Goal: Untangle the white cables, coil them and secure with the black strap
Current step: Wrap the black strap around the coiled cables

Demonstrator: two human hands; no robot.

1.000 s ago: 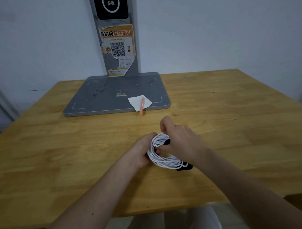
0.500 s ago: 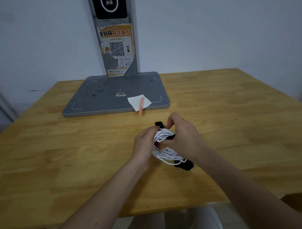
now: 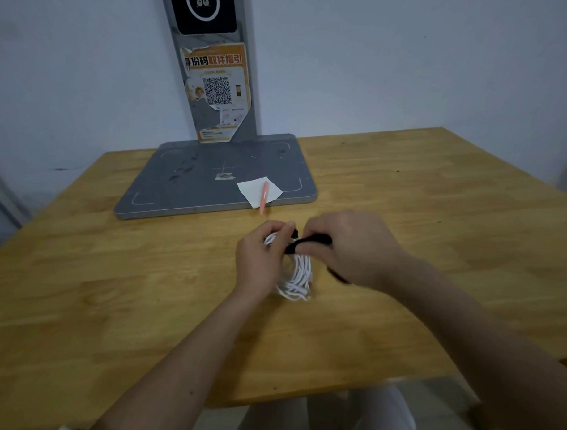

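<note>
The coil of white cables (image 3: 298, 273) hangs between both hands above the surface (image 3: 437, 194); left hand (image 3: 261, 259) grips the coil's top, right hand (image 3: 351, 246) pinches the black strap (image 3: 310, 241), seemingly looped over it.

The light is dim, cool and even, with no visible source and no glare, and the wooden table (image 3: 405, 193) shows only a faint soft shadow just under the hands. The left hand (image 3: 258, 262), right hand (image 3: 351, 246), black strap (image 3: 310, 241) and white cables (image 3: 297, 276) near the table's middle are smeared by motion blur, and the forearms over its near edge are soft. Beyond the table's far edge the grey stand (image 3: 212, 177) with its poster is sharper, while wide-angle distortion splays the table's edges and leans the stand's post.
</note>
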